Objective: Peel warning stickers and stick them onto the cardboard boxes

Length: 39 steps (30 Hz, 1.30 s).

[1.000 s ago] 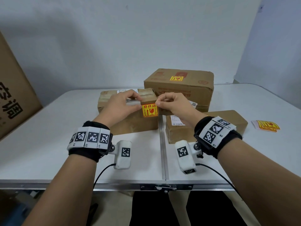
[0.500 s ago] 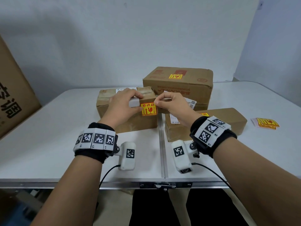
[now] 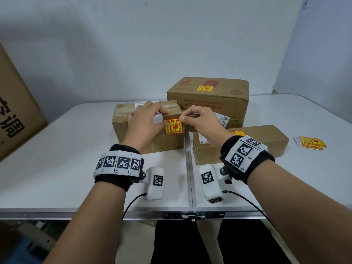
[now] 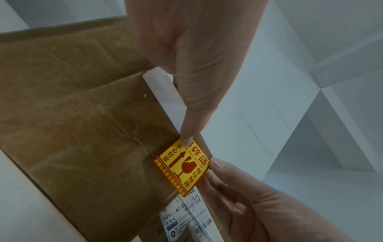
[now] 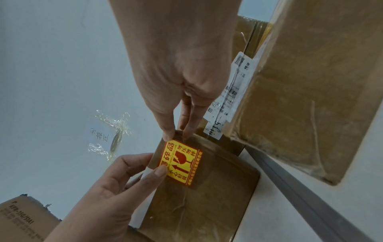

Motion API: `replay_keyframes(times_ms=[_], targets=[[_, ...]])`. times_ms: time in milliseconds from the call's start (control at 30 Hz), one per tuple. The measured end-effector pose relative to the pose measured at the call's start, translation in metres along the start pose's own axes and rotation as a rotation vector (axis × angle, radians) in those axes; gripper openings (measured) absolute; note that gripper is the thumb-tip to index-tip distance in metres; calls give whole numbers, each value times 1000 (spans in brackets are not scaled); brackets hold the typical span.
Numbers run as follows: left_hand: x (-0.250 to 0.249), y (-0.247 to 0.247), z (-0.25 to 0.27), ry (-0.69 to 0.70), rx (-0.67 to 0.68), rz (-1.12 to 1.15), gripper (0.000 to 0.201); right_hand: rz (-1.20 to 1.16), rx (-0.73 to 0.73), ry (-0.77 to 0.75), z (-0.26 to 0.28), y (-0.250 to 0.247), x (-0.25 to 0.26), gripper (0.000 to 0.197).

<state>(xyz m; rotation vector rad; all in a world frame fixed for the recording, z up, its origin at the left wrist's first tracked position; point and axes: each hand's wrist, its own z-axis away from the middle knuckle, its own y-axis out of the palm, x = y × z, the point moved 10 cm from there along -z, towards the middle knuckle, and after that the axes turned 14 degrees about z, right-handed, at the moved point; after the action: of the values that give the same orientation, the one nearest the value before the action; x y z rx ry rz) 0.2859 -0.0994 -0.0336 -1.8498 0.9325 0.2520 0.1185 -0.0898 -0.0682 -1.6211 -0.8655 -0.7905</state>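
Note:
A yellow-and-red warning sticker (image 3: 173, 127) lies against the front face of the small cardboard box (image 3: 152, 139), near its upper right corner. My left hand (image 3: 161, 119) holds a strip of white backing paper (image 3: 157, 119) in its fingers. Its thumb presses the sticker's left edge (image 5: 160, 170). My right hand (image 3: 183, 117) pinches the sticker's upper right corner at the box's top edge. In the left wrist view the left thumb (image 4: 189, 131) sits on one corner of the sticker (image 4: 184, 167) and the right hand (image 4: 228, 180) holds the opposite one.
A larger box (image 3: 209, 105) bearing a sticker (image 3: 204, 88) stands behind. A flat box (image 3: 253, 141) with a sticker (image 3: 237, 133) lies to the right. A stack of stickers (image 3: 310, 142) sits at far right on the white table (image 3: 57, 168). A big carton (image 3: 15, 115) stands at left.
The sticker has come closer to the box's front face, and my left thumb has slid onto its left edge. Both hands stay at the box's upper right corner.

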Motion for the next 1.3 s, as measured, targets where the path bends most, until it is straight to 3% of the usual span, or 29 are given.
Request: replay_keyframes(times_ms=[500, 733, 900, 1133, 1300], targets=[[-3, -1, 2, 6, -54, -24, 16, 95, -34, -25, 1, -3, 4, 5], [-3, -1, 3, 0, -53, -22, 16, 233, -25, -18, -2, -12, 7, 16], [-5, -1, 3, -3, -39, -23, 16, 315, -105, -22, -5, -27, 11, 14], [-6, -1, 3, 12, -49, -30, 15, 567, 18, -309, -17, 8, 49, 55], [-6, -2, 3, 23, -48, -8, 14, 666, 106, -376, -30, 24, 51, 44]])
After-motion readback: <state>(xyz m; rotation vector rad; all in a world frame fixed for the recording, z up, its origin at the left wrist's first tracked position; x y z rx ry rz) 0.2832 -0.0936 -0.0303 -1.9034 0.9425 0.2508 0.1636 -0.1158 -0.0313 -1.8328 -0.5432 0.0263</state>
